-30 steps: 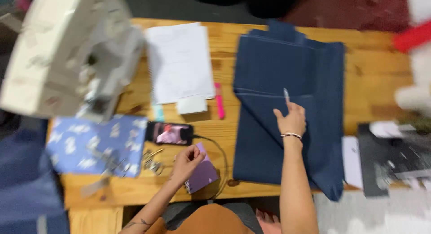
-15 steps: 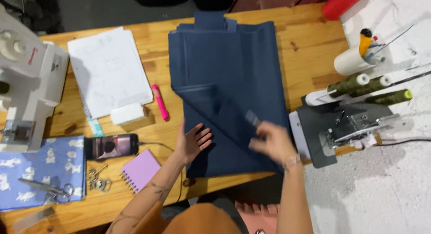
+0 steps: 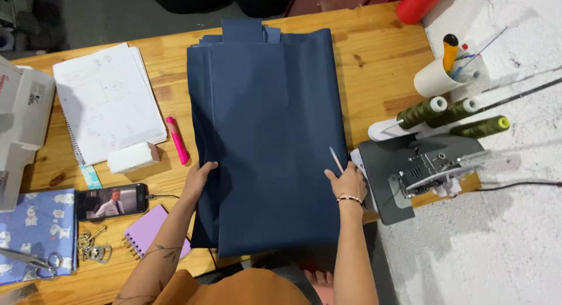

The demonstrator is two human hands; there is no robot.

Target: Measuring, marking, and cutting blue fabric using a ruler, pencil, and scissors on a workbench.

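My left hand lies flat, fingers spread, on left edge of the navy fabric; right hand pinches a thin white pencil at its right edge. Fabric's folded smooth, mid-table. White cup w/ pens by thread cones.

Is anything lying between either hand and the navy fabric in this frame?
Nothing visible does. The left hand rests directly on the left edge of the folded navy fabric, and the right hand presses on its right edge while holding a thin pen-like tool. The pink marker lies apart on the wooden table.
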